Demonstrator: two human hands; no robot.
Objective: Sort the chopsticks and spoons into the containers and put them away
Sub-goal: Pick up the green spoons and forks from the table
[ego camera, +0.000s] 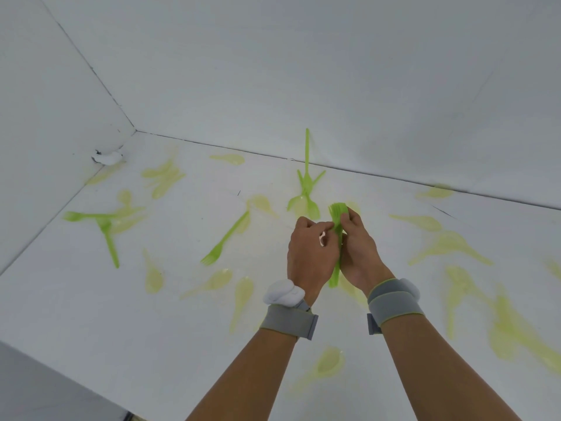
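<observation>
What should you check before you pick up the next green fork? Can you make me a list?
1. Bundle of bright green plastic forks gripped by both the left hand and right hand: ok.
2. Fork tines lined up at the top: ok.
3. A hand free for picking: not ok.
4. Loose bright green plastic fork lying alone on the white table: ok.
5. Container in view: not ok.
</observation>
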